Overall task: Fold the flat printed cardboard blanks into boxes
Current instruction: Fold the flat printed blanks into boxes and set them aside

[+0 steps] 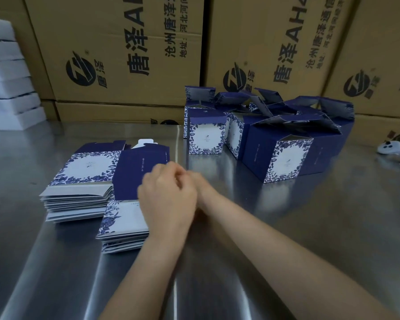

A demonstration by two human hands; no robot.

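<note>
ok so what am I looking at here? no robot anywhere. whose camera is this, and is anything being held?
There is no machine here. A person works with bare hands, and the single picture comes from a wide-angle camera worn on their head, looking forward and down.

The left hand and right hand meet over a steel table. Their fingers are curled and blurred, so I cannot tell whether they hold anything.

Beside them lie two piles of flat blue-and-white blanks: a near stack, partly covered by the left hand, and a far stack. Further back on the right stands a cluster of folded boxes with their top flaps up.

Behind everything are brown shipping cartons. White foam sheets sit at far left, and a white controller-like device lies at the right edge.
</note>
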